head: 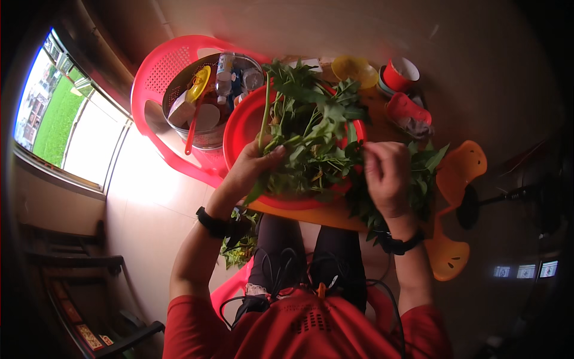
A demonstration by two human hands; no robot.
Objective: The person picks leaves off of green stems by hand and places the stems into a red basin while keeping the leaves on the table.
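My left hand (253,164) grips the stems of leafy greens (309,103) over a red plastic basin (242,121). Long stalks rise past the thumb, and broad leaves spread across the basin. At the basin's right rim is my right hand (388,172), its fingers curled in close to dark leaves; whether they pinch anything cannot be told. More greens (419,168) lie beside and partly behind that hand, at the right of the orange table (309,216). Leaves in the bunch hide much of the basin's inside.
A pink plastic chair (152,76) holds a metal pot (172,94) with a plastic bottle (224,74) and a red ladle (193,130). Behind the basin are a yellow bowl (354,72) and a red cup (399,74). Greens (240,249) lie low by my left leg. Cables cross my lap.
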